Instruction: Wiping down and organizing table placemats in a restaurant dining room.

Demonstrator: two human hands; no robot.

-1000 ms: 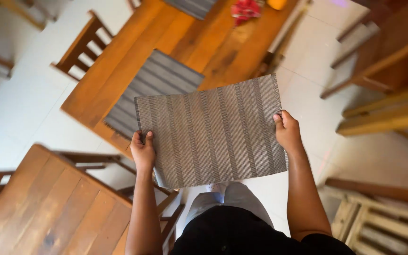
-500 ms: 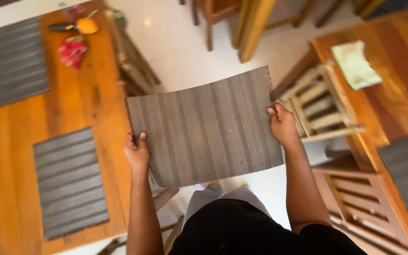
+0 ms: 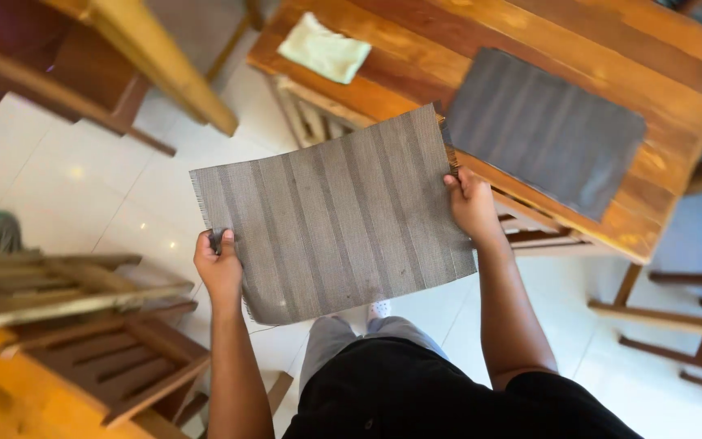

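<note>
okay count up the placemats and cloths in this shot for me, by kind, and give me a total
Striped grey placemats: 2, one held flat between the left hand and right hand, the held placemat, and one lying on the wooden table, the table placemat.
Pale green cloths: 1, the folded cloth near the table's corner.
Total: 3

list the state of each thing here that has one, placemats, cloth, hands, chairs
striped grey placemat: held flat in the air over the floor, gripped at both short edges
left hand: closed on the placemat's left edge
right hand: closed on its right edge
dark grey placemat: lying flat on the wooden table
pale green cloth: folded, lying on the table near its corner
wooden chair: standing unoccupied at lower left
</note>
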